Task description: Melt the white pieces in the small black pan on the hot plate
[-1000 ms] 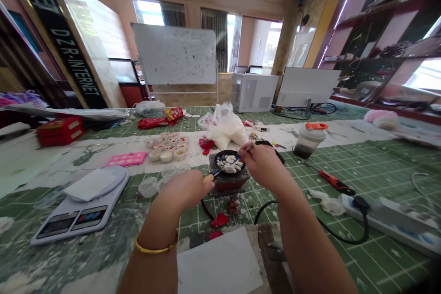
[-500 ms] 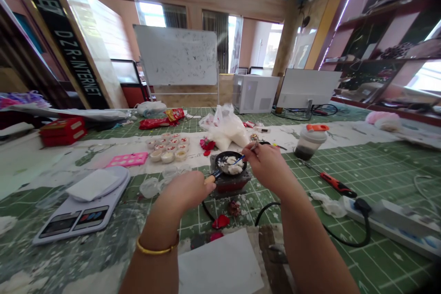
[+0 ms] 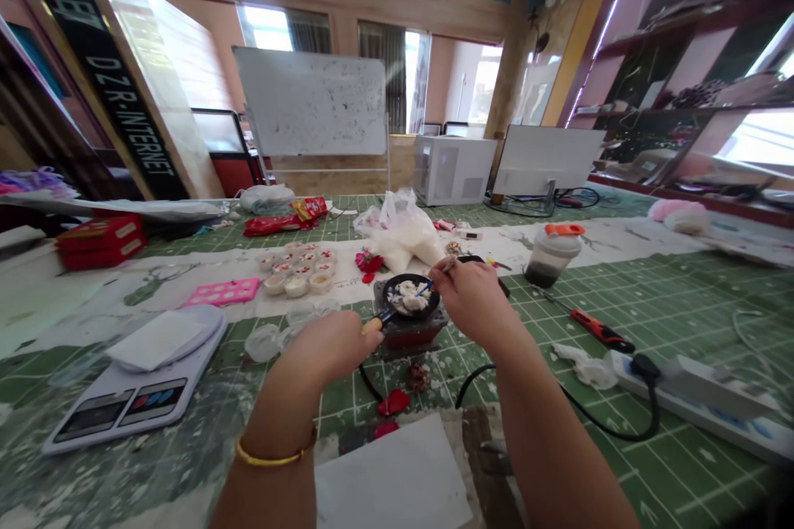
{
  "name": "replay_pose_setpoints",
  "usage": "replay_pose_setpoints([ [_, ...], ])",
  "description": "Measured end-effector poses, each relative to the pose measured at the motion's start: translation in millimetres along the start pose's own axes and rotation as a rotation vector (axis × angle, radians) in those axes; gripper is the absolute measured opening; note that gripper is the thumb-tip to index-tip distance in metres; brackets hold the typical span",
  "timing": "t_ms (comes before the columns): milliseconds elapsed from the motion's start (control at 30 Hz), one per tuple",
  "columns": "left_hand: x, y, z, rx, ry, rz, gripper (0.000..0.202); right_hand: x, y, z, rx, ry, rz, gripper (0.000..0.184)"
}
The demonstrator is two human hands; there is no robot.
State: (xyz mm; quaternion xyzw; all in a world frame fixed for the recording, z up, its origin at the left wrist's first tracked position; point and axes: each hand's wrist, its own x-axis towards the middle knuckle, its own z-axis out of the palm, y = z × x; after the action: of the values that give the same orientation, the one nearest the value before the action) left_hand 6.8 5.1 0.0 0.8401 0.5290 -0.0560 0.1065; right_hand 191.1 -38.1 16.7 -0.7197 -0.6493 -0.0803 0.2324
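Note:
A small black pan point(image 3: 409, 297) holding white lumps sits on a little red and grey heater point(image 3: 410, 329) in the middle of the green cutting mat. My left hand point(image 3: 328, 345) is closed round the pan's wooden handle point(image 3: 372, 323). My right hand point(image 3: 472, 297) pinches a thin stirring tool point(image 3: 425, 288) whose tip dips into the white lumps. A gold bangle is on my left wrist.
A digital scale point(image 3: 133, 384) lies at the left, with a pink mould point(image 3: 224, 292) and several small filled cups point(image 3: 298, 266) behind it. A plastic bag point(image 3: 400, 230), a lidded cup point(image 3: 552, 252), a red cutter point(image 3: 600, 330) and a power strip point(image 3: 713, 398) with black cable lie around. White paper point(image 3: 397, 483) lies near me.
The stirring tool's tip has shifted slightly inside the pan. Both hands stay where they were; the view has drifted a little.

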Motion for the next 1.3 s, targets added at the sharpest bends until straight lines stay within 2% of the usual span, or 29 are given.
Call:
replay_pose_setpoints([
  [100, 1, -1, 0.8, 0.012, 0.008, -0.002, 0.05, 2, 2, 2, -0.023, -0.045, 0.014, 0.027],
  [233, 0, -1, 0.9, 0.005, -0.009, 0.01, 0.049, 4, 5, -1, 0.044, -0.003, 0.04, 0.029],
  [333, 1, -1, 2.0, 0.004, -0.003, 0.006, 0.049, 5, 8, -2, 0.092, -0.032, 0.068, 0.029],
  [533, 2, -2, 3.4, -0.002, 0.015, -0.001, 0.053, 2, 3, 1, 0.229, -0.051, -0.036, 0.028],
  [667, 1, -1, 3.2, -0.003, 0.015, -0.014, 0.056, -1, -3, 2, 0.23, -0.077, -0.097, 0.025],
  [833, 1, -1, 3.5, 0.004, 0.019, 0.013, 0.057, 1, 0, 1, 0.202, -0.001, -0.041, 0.028],
  [1000, 3, -2, 3.6, 0.005, 0.006, 0.002, 0.055, 3, 2, 3, 0.123, -0.055, -0.032, 0.025],
  [1167, 2, -2, 3.4, 0.016, 0.018, 0.01, 0.056, 2, 0, 3, 0.178, -0.009, -0.023, 0.027],
  [1300, 1, -2, 3.5, 0.019, 0.008, 0.02, 0.057, 2, 1, 3, 0.19, -0.036, -0.029, 0.026],
])
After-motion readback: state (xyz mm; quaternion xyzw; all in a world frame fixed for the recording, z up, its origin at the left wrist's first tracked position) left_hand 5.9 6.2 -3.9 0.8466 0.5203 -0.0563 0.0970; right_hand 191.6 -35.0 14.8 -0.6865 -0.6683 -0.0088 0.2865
